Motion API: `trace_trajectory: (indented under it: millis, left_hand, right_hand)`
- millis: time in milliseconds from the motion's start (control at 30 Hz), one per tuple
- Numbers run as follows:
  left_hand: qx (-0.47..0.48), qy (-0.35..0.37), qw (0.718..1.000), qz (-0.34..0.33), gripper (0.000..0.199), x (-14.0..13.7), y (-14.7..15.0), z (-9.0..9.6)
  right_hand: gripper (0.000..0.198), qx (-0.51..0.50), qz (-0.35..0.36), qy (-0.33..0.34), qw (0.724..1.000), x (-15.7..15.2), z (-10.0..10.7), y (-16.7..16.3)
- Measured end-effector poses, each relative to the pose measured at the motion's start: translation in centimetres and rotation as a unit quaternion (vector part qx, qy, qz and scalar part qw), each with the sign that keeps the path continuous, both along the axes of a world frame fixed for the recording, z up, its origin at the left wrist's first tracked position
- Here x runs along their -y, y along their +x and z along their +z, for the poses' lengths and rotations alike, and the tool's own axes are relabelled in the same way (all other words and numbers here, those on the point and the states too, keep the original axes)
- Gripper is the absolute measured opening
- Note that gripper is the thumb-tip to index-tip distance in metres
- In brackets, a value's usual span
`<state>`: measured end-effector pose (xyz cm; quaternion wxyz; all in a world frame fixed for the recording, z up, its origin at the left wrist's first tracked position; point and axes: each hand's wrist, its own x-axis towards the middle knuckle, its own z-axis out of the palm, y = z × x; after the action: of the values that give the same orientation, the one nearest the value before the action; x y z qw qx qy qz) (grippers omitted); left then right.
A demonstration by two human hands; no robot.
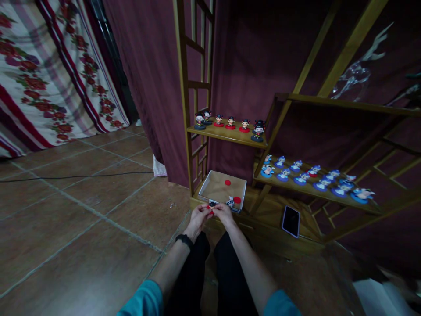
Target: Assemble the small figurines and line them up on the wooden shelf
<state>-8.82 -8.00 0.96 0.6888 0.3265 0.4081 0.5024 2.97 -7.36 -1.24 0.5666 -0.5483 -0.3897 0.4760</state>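
Both my left hand [199,217] and my right hand [223,213] are closed on one small figurine [212,205] with a black top and red parts, held between the fingertips. It is just in front of the near edge of a shallow white-rimmed box [210,175]. Inside the box lie a red disc [227,182], a second red disc [237,200] and a small black-and-white figure [230,202] beside my right hand. My fingers hide part of the figurine.
Red-based and dark-based figurines [230,122] line the upper left shelf [226,134]. Several blue and purple figurines [302,177] fill the lower right shelf. A phone [291,220] lies on the bottom board. A clear deer ornament [357,79] stands at upper right. A black cable [82,176] crosses the tiled floor.
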Motion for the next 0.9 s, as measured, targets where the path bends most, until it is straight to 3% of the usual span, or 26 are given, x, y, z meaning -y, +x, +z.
trace_trajectory:
  millis: [133,200,267,400,500,600,733,900]
  left_hand:
    - [-0.103,0.08,0.991,0.018,0.023,0.2,0.5,-0.4]
    - [-0.2,0.147,0.969,0.023,0.018,0.3,0.6,-0.3]
    - [-0.317,0.216,0.923,0.013,0.017,0.7,0.4,0.3]
    - [-0.518,0.301,0.8,-0.007,0.016,1.8,-0.5,2.2]
    - [-0.595,0.345,0.726,-0.024,0.017,2.7,-1.1,3.6]
    - [-0.641,0.368,0.673,-0.03,0.019,3.2,-1.4,4.3]
    - [-0.661,0.401,0.634,-0.035,0.022,3.4,-1.8,4.4]
    - [-0.65,0.425,0.628,-0.053,0.023,3.4,-2.3,4.3]
  right_hand:
    - [0.021,-0.024,-0.009,-0.003,1.0,0.1,0.0,0.1]
    - [0.02,-0.023,-0.009,0.01,1.0,0.2,0.1,0.2]
    - [0.019,-0.02,-0.005,0.021,1.0,0.5,0.3,0.4]
    - [0.02,-0.024,0.01,0.033,0.999,0.9,0.9,0.7]
    - [0.02,-0.042,0.038,0.043,0.998,1.1,1.5,0.7]
    - [0.021,-0.048,0.06,0.043,0.996,1.3,1.8,0.6]
    - [0.02,-0.04,0.066,0.05,0.996,1.4,2.1,0.7]
    - [0.018,-0.025,0.09,0.073,0.993,1.6,1.9,0.9]
